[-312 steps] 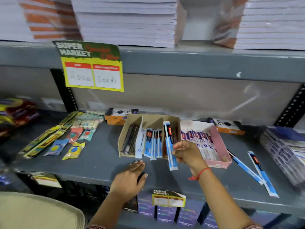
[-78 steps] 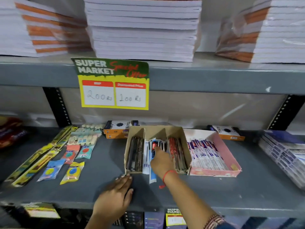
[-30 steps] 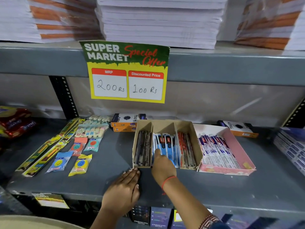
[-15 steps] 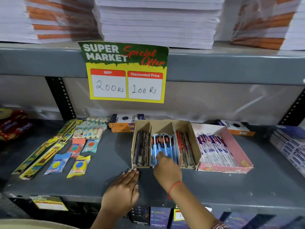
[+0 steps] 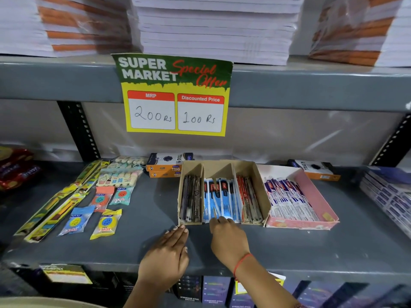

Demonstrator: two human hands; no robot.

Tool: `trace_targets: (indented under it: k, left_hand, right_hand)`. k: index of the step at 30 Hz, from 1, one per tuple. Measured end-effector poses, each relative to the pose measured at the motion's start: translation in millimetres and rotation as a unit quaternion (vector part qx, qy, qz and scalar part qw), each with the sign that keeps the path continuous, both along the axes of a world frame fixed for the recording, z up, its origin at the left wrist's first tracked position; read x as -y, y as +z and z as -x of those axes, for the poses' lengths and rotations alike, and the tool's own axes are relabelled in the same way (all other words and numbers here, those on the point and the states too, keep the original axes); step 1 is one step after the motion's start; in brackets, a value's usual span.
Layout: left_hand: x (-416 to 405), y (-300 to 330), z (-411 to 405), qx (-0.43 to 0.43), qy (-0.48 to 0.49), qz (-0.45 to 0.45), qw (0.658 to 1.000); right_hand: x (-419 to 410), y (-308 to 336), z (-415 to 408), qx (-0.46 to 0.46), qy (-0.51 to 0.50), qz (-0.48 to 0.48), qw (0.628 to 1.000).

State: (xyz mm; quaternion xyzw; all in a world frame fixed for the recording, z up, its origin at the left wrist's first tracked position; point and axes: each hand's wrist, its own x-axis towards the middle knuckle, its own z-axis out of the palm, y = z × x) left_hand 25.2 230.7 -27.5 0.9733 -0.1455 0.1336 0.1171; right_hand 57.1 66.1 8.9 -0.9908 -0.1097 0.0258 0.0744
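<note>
A brown cardboard box (image 5: 260, 185) with three compartments stands on the grey shelf (image 5: 311, 247). Dark pens fill its left slot, blue pen packets (image 5: 221, 196) the middle one, red packets (image 5: 248, 196) the right one. My right hand (image 5: 226, 236) reaches to the box's front edge, and its fingertips touch the near ends of the blue packets. My left hand (image 5: 166, 256) lies flat on the shelf, fingers straight, the tips by the box's front left corner.
A pink box (image 5: 311, 196) of white-and-blue pen packets adjoins the cardboard box on the right. Eraser packets and long yellow packs (image 5: 53, 207) lie at left, orange boxes (image 5: 166, 167) behind. A price sign (image 5: 175, 94) hangs from the upper shelf. Blue boxes (image 5: 391, 196) sit far right.
My right hand has drawn back from inside the middle compartment to its front edge. The blue packets now lie together in that compartment. My left hand has stayed flat on the shelf.
</note>
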Motion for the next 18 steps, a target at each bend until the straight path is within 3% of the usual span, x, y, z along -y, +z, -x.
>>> trace_targets:
  k: [18]
  left_hand:
    - [0.7, 2.7, 2.7, 0.025, -0.008, -0.027, 0.999]
  right_hand:
    - [-0.8, -2.6, 14.3, 0.006, -0.009, -0.007, 1.000]
